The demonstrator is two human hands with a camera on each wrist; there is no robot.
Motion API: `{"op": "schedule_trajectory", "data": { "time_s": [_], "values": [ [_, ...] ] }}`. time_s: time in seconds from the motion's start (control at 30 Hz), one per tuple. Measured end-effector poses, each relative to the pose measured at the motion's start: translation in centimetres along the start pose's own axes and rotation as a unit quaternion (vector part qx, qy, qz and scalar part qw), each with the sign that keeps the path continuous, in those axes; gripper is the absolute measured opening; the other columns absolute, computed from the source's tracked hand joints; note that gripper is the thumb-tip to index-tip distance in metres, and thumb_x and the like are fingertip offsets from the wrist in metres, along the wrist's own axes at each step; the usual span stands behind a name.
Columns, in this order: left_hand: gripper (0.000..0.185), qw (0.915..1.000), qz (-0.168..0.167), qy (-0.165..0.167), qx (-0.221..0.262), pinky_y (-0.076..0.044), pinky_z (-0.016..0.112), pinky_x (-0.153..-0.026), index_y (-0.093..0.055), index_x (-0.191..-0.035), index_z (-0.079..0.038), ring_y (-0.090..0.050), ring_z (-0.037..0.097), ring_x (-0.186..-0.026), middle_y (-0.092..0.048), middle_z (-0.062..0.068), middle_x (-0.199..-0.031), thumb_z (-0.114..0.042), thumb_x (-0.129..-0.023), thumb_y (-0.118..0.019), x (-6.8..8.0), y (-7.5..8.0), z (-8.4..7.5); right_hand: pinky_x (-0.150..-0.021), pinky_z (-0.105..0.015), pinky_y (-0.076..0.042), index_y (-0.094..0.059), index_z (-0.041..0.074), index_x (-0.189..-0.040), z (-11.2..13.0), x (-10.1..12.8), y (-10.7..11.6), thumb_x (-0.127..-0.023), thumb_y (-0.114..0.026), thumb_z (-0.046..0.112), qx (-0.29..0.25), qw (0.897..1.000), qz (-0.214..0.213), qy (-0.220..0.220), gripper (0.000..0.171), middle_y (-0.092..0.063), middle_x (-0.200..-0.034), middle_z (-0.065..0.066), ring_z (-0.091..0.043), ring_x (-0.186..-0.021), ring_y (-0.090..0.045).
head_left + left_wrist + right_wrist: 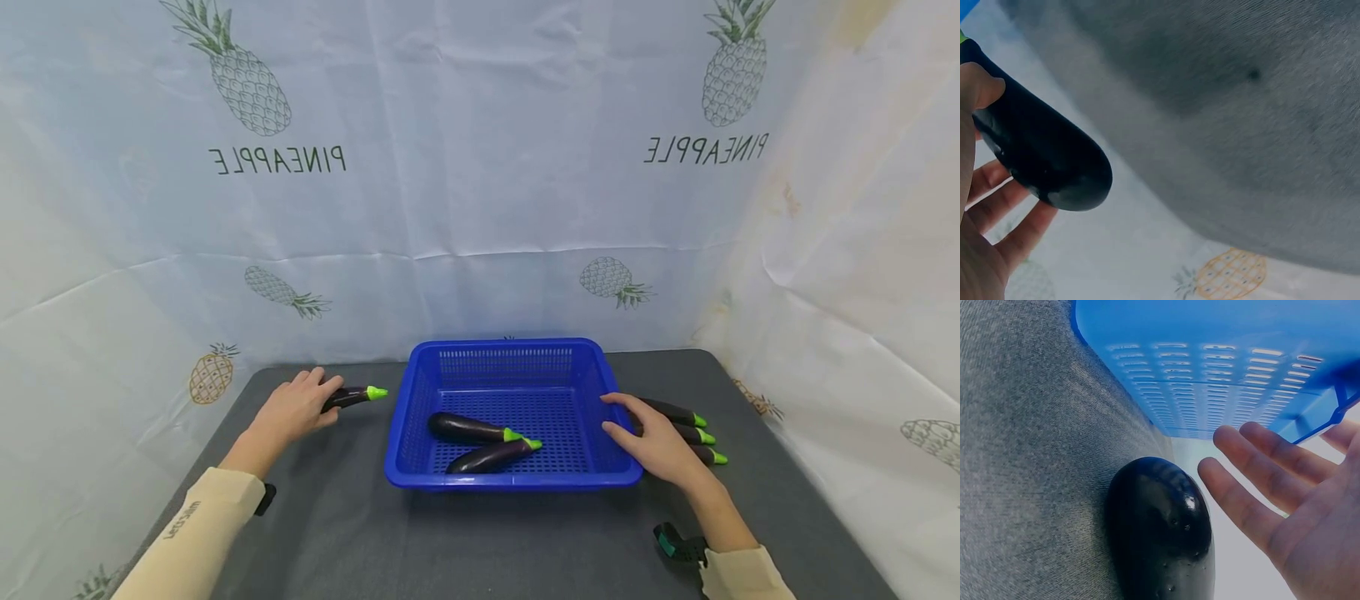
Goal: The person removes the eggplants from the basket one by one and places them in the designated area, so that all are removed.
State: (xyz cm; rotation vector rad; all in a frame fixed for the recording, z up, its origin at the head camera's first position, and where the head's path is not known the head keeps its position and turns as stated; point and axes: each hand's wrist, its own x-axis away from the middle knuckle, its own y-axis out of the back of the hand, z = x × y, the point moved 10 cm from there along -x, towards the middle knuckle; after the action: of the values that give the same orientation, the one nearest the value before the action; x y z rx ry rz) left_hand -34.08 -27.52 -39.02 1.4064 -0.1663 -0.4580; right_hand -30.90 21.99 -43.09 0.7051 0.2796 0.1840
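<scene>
My left hand (pixel 311 402) lies left of a blue basket (pixel 517 481) and grips a dark purple eggplant (pixel 352 397) with a green cap. In the left wrist view the thumb (pixel 979 87) presses on top of that eggplant (pixel 1041 150) and the fingers (pixel 1016 225) sit under it. My right hand (pixel 626 423) hovers with straight fingers (pixel 1241 487) just right of the basket, over three eggplants (pixel 693 433) lying side by side. The nearest of them (pixel 1160 531) is close to the fingers but not touched. Two more eggplants (pixel 480 442) lie inside the basket.
A dark grey cloth covers the table (pixel 450 542). White sheets printed with pineapples (pixel 480 208) hang close behind and on both sides. The basket's side wall (pixel 1210 362) stands right beside my right hand. A wrist camera strap (pixel 678 542) shows near the right sleeve.
</scene>
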Motion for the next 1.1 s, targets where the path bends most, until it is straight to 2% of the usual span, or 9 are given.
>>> {"op": "schedule_trajectory", "data": {
  "time_s": [0.23, 0.4, 0.63, 0.8, 1.1],
  "values": [
    [0.036, 0.9999, 0.008, 0.004, -0.007, -0.049, 0.048, -0.063, -0.06, -0.115, -0.009, -0.053, 0.031, -0.083, -0.052, 0.015, -0.098, -0.026, -0.089, -0.079, 0.2, -2.2, -0.3, -0.092, -0.056, -0.054, -0.052, 0.008, -0.144, 0.0, 0.0, -0.1, -0.102, -0.064, 0.032, 0.003, 1.0, -0.002, 0.003, 0.049, -0.051, -0.146, -0.023, -0.042, -0.123, -0.058],
    [0.039, 0.9998, 0.017, 0.012, -0.009, -0.05, 0.05, -0.067, -0.061, -0.118, -0.009, -0.055, 0.034, -0.088, -0.053, 0.016, -0.101, -0.026, -0.088, -0.08, 0.3, -3.1, -0.5, -0.096, -0.06, -0.05, -0.052, 0.009, -0.145, 0.0, 0.0, -0.1, -0.102, -0.063, 0.033, 0.012, 1.0, -0.003, 0.004, 0.05, -0.052, -0.146, -0.022, -0.043, -0.128, -0.054],
    [0.038, 0.9998, 0.018, 0.004, -0.002, -0.051, 0.05, -0.067, -0.061, -0.118, -0.009, -0.056, 0.035, -0.091, -0.053, 0.015, -0.099, -0.023, -0.088, -0.081, 0.3, -4.4, -1.0, -0.088, -0.053, -0.056, -0.052, 0.008, -0.144, -0.2, -0.1, -0.1, -0.102, -0.064, 0.031, -0.003, 1.0, -0.003, 0.002, 0.049, -0.051, -0.145, -0.025, -0.04, -0.117, -0.062],
    [0.037, 0.9997, 0.021, 0.009, 0.004, -0.051, 0.052, -0.071, -0.061, -0.116, -0.01, -0.055, 0.035, -0.093, -0.052, 0.014, -0.099, -0.021, -0.087, -0.081, 0.2, -5.4, -1.2, -0.091, -0.057, -0.054, -0.052, 0.008, -0.144, -0.2, -0.1, -0.2, -0.102, -0.063, 0.031, 0.002, 1.0, -0.004, 0.006, 0.049, -0.051, -0.145, -0.025, -0.042, -0.122, -0.059],
    [0.039, 0.9989, 0.039, 0.025, 0.002, -0.049, 0.054, -0.076, -0.06, -0.117, -0.012, -0.055, 0.035, -0.098, -0.053, 0.014, -0.103, -0.026, -0.088, -0.08, -0.1, -6.0, -1.2, -0.097, -0.063, -0.048, -0.051, 0.01, -0.146, -0.3, 0.0, -0.3, -0.103, -0.061, 0.037, 0.01, 1.0, -0.002, 0.009, 0.052, -0.051, -0.147, -0.022, -0.045, -0.131, -0.051]
  ]
}}
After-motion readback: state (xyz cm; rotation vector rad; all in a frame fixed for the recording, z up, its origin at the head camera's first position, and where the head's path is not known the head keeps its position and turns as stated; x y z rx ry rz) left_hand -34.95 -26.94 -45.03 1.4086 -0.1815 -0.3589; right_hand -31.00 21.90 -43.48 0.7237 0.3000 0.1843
